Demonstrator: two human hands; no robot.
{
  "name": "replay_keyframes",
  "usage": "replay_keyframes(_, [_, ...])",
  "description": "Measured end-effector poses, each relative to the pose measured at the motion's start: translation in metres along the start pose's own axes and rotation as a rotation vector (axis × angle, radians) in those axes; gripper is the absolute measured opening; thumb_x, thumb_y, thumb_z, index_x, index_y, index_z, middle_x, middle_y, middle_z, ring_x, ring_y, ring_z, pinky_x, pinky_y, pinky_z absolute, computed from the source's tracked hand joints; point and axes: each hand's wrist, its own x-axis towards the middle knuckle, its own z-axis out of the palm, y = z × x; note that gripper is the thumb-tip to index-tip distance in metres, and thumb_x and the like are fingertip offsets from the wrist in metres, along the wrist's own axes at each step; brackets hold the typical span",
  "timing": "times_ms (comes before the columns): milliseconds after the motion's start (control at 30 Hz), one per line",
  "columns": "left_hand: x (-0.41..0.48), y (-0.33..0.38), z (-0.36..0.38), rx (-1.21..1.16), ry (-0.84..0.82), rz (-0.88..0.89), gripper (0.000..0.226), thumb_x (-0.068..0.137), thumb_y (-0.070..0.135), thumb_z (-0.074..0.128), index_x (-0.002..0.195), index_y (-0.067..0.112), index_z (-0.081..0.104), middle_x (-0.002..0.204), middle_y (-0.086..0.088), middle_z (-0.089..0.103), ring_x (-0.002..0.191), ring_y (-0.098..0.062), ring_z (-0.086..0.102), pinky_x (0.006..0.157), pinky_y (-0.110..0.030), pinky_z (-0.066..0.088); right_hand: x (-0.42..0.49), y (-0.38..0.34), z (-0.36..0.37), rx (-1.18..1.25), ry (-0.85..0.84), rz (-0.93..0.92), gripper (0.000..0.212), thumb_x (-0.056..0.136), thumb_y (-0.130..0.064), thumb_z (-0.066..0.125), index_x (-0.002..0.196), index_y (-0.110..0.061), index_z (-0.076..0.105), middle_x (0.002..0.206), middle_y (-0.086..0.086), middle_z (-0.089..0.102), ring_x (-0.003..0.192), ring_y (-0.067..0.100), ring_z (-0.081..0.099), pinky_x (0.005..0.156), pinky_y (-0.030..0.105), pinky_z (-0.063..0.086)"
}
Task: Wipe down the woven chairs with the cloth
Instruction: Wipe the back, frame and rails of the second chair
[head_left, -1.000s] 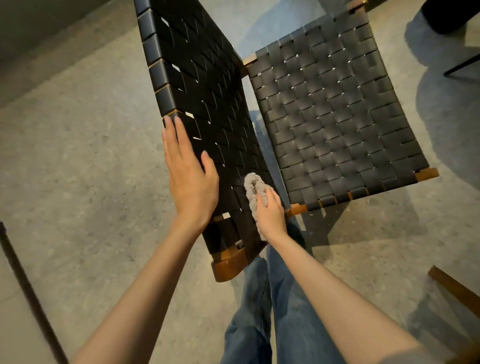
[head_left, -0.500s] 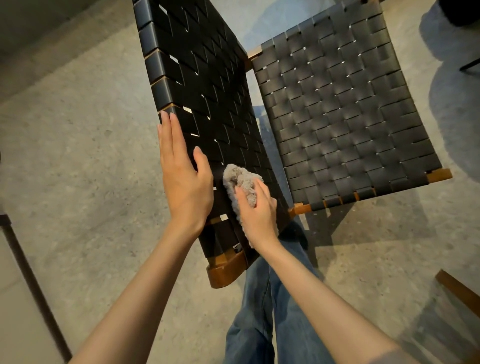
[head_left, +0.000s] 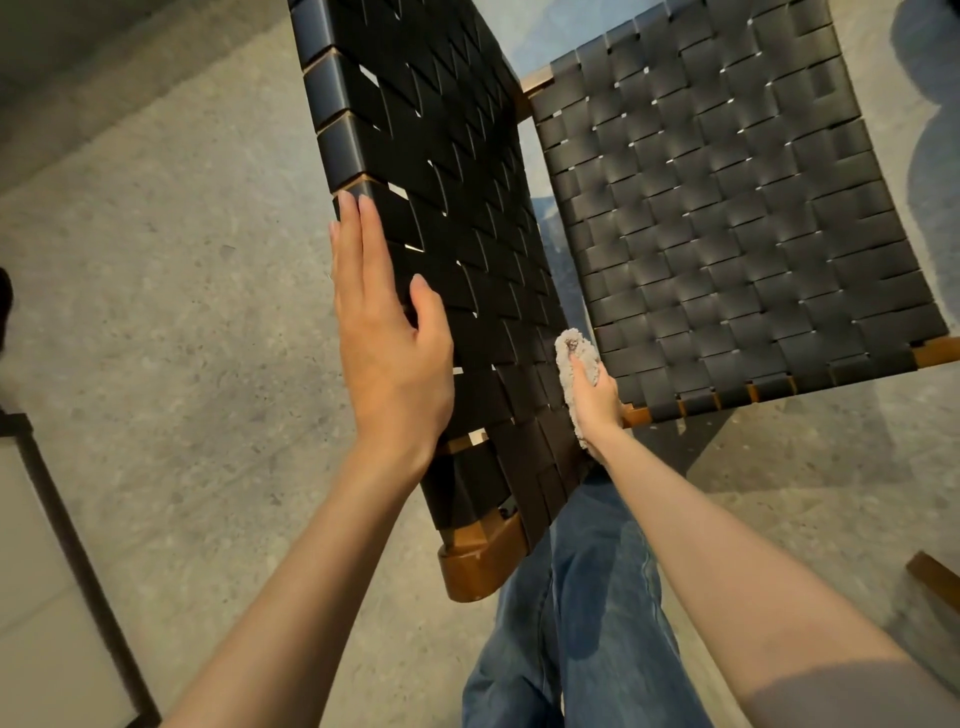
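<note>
A chair of black woven straps on a brown wooden frame fills the upper middle: its backrest (head_left: 441, 171) stands close to me and its seat (head_left: 727, 208) spreads to the right. My left hand (head_left: 389, 343) lies flat against the backrest's left edge, fingers straight. My right hand (head_left: 597, 405) holds a fluffy grey cloth (head_left: 571, 364) against the backrest's lower right edge, beside the seat's front corner. Most of the cloth is hidden under the hand.
Grey concrete floor (head_left: 182, 312) lies all around. My legs in blue jeans (head_left: 587, 597) stand under the chair back. A brown wooden piece (head_left: 935, 577) pokes in at the right edge, and a dark metal frame (head_left: 67, 545) runs along the lower left.
My right hand slid the cloth from the middle of the backrest out to its right edge. My left hand stayed flat on the left edge.
</note>
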Motion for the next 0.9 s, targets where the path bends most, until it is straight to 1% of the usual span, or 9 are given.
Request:
replay_keyframes(133, [0.000,0.001,0.000,-0.021,0.001,-0.004,0.058,0.097,0.010,0.041,0.151,0.012,0.017,0.159,0.001,0.012,0.146,-0.009,0.006,0.119,-0.026,0.008,-0.039,-0.010,-0.004,0.072,-0.028,-0.081,0.059,0.086,-0.064,0.050,0.130,-0.025,0.052,0.132,0.005,0.048,0.123,0.023,0.037,0.102,0.040,0.033])
replay_keyframes(233, [0.000,0.003,-0.001,-0.034,0.003,-0.018,0.054,0.100,0.012,0.038,0.150,0.012,0.017,0.159,0.001,0.013,0.146,-0.008,0.007,0.119,-0.026,0.007,-0.089,-0.029,-0.008,0.151,-0.081,-0.201,0.059,0.082,-0.064,0.055,0.128,-0.027,0.052,0.127,0.004,0.050,0.111,0.013,0.043,0.090,0.032,0.040])
replay_keyframes(300, [0.000,0.004,-0.002,-0.041,0.007,-0.019,0.050,0.102,0.014,0.034,0.150,0.012,0.018,0.159,0.001,0.013,0.146,-0.008,0.007,0.119,-0.024,0.006,-0.125,-0.046,-0.007,0.199,-0.140,-0.306,0.047,0.080,-0.066,0.055,0.118,-0.038,0.053,0.117,-0.007,0.049,0.107,0.007,0.044,0.079,0.022,0.042])
replay_keyframes(367, [0.000,0.005,-0.003,-0.048,0.007,-0.016,0.048,0.103,0.015,0.030,0.149,0.012,0.019,0.158,0.000,0.014,0.146,-0.008,0.007,0.119,-0.022,0.006,-0.151,-0.064,-0.003,0.206,-0.186,-0.429,0.037,0.077,-0.068,0.052,0.108,-0.048,0.050,0.108,-0.024,0.044,0.109,0.004,0.039,0.075,0.015,0.035])
replay_keyframes(467, [0.000,0.005,-0.003,-0.073,0.013,-0.032,0.046,0.104,0.019,0.026,0.149,0.013,0.020,0.158,0.001,0.016,0.145,-0.007,0.007,0.118,-0.020,0.006,-0.157,-0.084,0.006,0.174,-0.168,-0.545,0.053,0.082,-0.062,0.051,0.125,-0.031,0.053,0.114,-0.024,0.039,0.110,0.001,0.030,0.074,0.011,0.029])
replay_keyframes(567, [0.000,0.003,-0.002,-0.067,0.008,-0.031,0.046,0.104,0.019,0.027,0.149,0.013,0.021,0.158,0.002,0.016,0.145,-0.006,0.007,0.118,-0.021,0.007,-0.137,-0.091,0.014,0.170,-0.110,-0.588,0.051,0.088,-0.053,0.053,0.129,-0.023,0.052,0.121,-0.016,0.043,0.107,0.000,0.029,0.075,0.010,0.027])
replay_keyframes(667, [0.000,0.002,-0.001,-0.067,0.012,-0.029,0.047,0.104,0.017,0.029,0.149,0.014,0.021,0.158,0.002,0.016,0.145,-0.006,0.008,0.118,-0.021,0.007,-0.103,-0.085,0.020,0.154,-0.070,-0.524,0.052,0.090,-0.054,0.051,0.131,-0.022,0.049,0.126,-0.008,0.045,0.107,0.004,0.030,0.076,0.015,0.028])
replay_keyframes(800, [0.000,0.000,-0.001,-0.079,0.008,-0.033,0.047,0.103,0.017,0.031,0.149,0.015,0.020,0.158,0.004,0.015,0.145,-0.004,0.007,0.117,-0.016,0.006,-0.048,-0.068,0.019,0.080,0.001,-0.251,0.054,0.090,-0.058,0.047,0.131,-0.023,0.047,0.128,0.005,0.043,0.117,0.023,0.039,0.093,0.040,0.040])
replay_keyframes(900, [0.000,-0.002,0.000,-0.089,0.008,-0.027,0.048,0.103,0.016,0.032,0.149,0.015,0.020,0.158,0.004,0.015,0.145,-0.004,0.007,0.117,-0.017,0.006,-0.020,-0.059,0.016,-0.020,0.039,-0.116,0.055,0.094,-0.058,0.037,0.131,-0.019,0.050,0.135,0.011,0.045,0.123,0.032,0.037,0.103,0.047,0.032])
